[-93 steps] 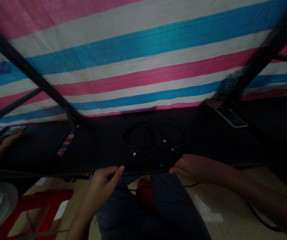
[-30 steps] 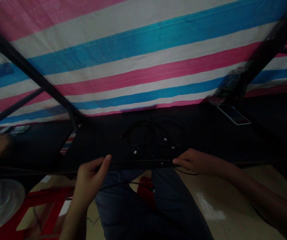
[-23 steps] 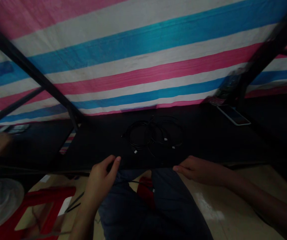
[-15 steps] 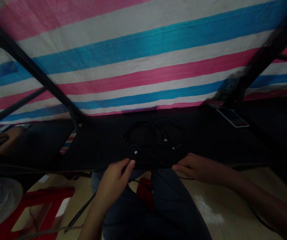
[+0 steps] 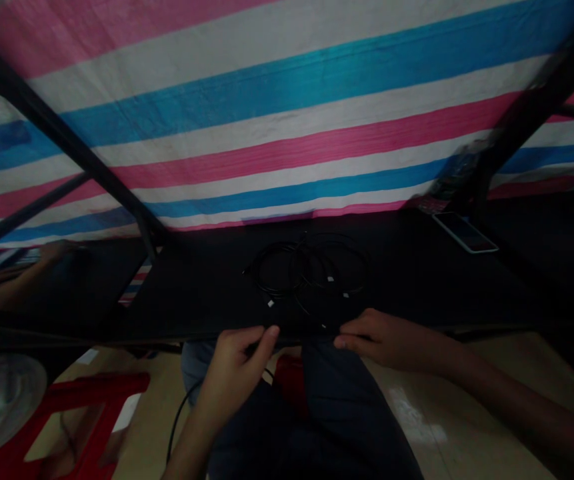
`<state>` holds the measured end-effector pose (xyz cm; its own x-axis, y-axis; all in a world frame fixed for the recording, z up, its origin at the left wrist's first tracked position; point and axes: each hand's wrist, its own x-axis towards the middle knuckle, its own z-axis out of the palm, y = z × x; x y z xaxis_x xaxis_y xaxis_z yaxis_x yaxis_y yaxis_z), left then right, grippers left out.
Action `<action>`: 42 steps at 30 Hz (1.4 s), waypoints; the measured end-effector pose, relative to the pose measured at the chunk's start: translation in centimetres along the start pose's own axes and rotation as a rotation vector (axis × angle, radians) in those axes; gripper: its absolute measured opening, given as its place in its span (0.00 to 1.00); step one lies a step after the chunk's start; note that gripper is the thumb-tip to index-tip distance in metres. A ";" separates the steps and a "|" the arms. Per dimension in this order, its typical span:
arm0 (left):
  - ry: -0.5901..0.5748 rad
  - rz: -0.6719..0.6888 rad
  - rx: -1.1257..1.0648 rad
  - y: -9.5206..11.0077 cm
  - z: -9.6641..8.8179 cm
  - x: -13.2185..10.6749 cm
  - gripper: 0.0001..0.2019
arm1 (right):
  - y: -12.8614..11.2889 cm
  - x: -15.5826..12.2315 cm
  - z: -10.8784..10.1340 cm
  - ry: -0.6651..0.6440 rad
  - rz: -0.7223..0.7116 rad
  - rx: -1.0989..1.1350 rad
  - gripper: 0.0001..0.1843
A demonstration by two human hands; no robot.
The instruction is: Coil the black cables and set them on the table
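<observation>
head view: lower centre, the left hand (image 5: 239, 363) pinches a thin black cable (image 5: 173, 427) at the counter (image 5: 207, 293) edge; the right hand (image 5: 381, 340), fingers drawn together, touches that edge, its grip unclear; coiled cables (image 5: 307, 273) lie just above.

A thin black cable (image 5: 175, 417) is pinched by the left hand (image 5: 239, 363) at the near edge of a black table (image 5: 191, 293). The right hand (image 5: 381, 340) is held near it at the same edge. Coiled cables (image 5: 307, 270) are seen further back, and a phone (image 5: 464, 232) at the far right.
</observation>
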<state>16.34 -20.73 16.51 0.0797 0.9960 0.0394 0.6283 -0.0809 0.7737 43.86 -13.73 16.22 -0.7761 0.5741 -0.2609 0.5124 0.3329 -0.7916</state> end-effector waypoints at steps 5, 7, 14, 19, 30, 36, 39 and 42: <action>0.344 -0.145 0.062 -3.4 -4.9 -0.9 0.24 | 2.4 -1.1 -1.6 0.060 0.111 0.021 0.28; 0.405 -0.212 0.064 -4.4 -6.4 -1.1 0.23 | 3.0 -1.5 -2.0 0.076 0.146 0.030 0.28; 0.091 -0.135 0.132 -4.0 -5.2 -0.3 0.23 | 3.3 -1.4 -1.2 0.074 0.181 -0.045 0.30; -0.135 -0.064 0.057 -1.4 -0.5 0.1 0.24 | 0.8 -0.7 0.3 0.001 0.106 -0.091 0.28; 0.197 -0.023 0.036 -1.1 -1.9 -0.7 0.25 | -0.5 -1.4 -1.4 -0.035 0.097 -0.095 0.27; 0.470 -0.196 0.068 -3.8 -6.0 -2.1 0.25 | 0.5 -1.6 -2.0 -0.054 0.120 -0.093 0.27; 0.336 -0.202 0.104 -4.2 -6.4 -1.7 0.26 | 0.8 -1.6 -1.5 0.003 0.177 -0.227 0.25; 0.111 -0.153 0.172 -3.8 -5.3 -0.8 0.25 | 0.5 -1.6 -0.7 0.014 0.241 -0.372 0.23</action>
<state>9.80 -21.04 16.86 -0.1058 0.9944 0.0066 0.7496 0.0754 0.6576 45.63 -13.97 16.57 -0.6146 0.6776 -0.4038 0.7774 0.4334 -0.4560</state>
